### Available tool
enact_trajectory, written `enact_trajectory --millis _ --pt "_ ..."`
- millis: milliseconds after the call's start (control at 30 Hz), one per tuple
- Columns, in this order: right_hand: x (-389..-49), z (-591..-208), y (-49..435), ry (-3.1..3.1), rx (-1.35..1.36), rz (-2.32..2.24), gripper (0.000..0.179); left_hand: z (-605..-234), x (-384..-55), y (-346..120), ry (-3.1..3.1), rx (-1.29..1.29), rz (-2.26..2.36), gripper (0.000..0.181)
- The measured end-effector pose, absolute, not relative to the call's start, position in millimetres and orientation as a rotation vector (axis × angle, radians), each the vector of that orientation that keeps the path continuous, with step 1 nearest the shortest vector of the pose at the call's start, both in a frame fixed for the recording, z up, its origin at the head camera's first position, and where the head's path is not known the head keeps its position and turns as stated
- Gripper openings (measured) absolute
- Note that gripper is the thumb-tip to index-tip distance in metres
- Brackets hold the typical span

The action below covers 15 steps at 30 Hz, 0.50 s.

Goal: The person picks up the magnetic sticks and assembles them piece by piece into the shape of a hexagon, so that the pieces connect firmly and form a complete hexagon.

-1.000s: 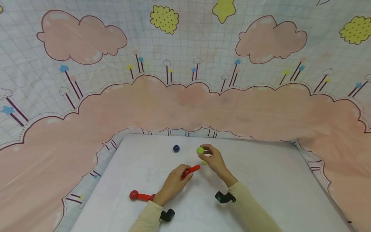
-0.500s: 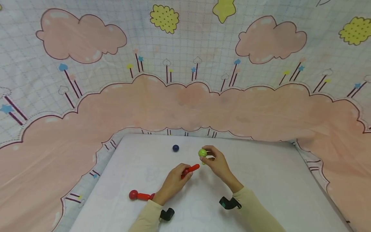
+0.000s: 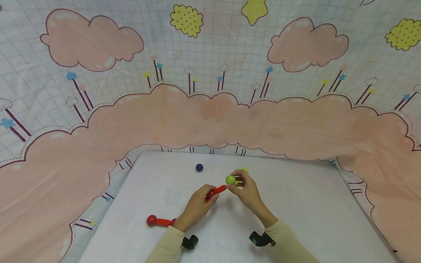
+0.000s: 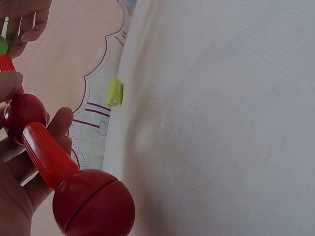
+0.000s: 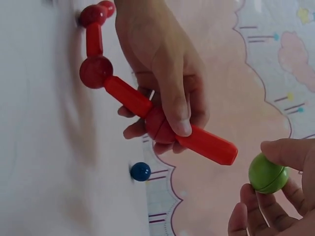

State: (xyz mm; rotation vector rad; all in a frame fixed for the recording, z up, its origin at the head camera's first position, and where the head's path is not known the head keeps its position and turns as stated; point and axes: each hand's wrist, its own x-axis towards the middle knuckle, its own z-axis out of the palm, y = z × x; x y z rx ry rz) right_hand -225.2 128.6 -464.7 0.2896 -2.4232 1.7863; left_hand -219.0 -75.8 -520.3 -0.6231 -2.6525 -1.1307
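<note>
Over the white worktop (image 3: pixel 312 212), the left grip (image 3: pixel 196 206) clasps a red ball (image 5: pixel 156 125) in a rod-and-ball chain (image 5: pixel 129 96) — the right grip (image 3: pixel 250 192) pinches a green ball (image 5: pixel 267 174) just beside, but apart from, the chain's end rod (image 5: pixel 209 144).

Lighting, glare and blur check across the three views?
Head: brightest and fairly even, soft shadows on the table near the hands, small highlight on the green ball. Left wrist: much dimmer, faint sheen on the red chain. Right wrist: also dim, blurry-edged shadow on the table beside the chain, backdrop slightly soft.
</note>
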Motion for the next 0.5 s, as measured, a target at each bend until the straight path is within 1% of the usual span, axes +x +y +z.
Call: enact_trajectory --millis 133,367,500 --pt "-218.4 -460.1 125.3 -2.431 0.267 1.779 0.042 -519.9 -218.2 -76.3 -2.658 -0.622 -1.129 0.024" --pt "-201.2 -439.1 120.7 -2.439 0.325 1.787 0.038 -520.2 -218.4 -75.9 -2.669 -0.620 -1.135 0.024" --pt "-198.4 -438.7 119.7 -2.439 0.339 1.811 0.039 -519.9 -218.2 -75.4 -2.678 -0.616 -1.135 0.025"
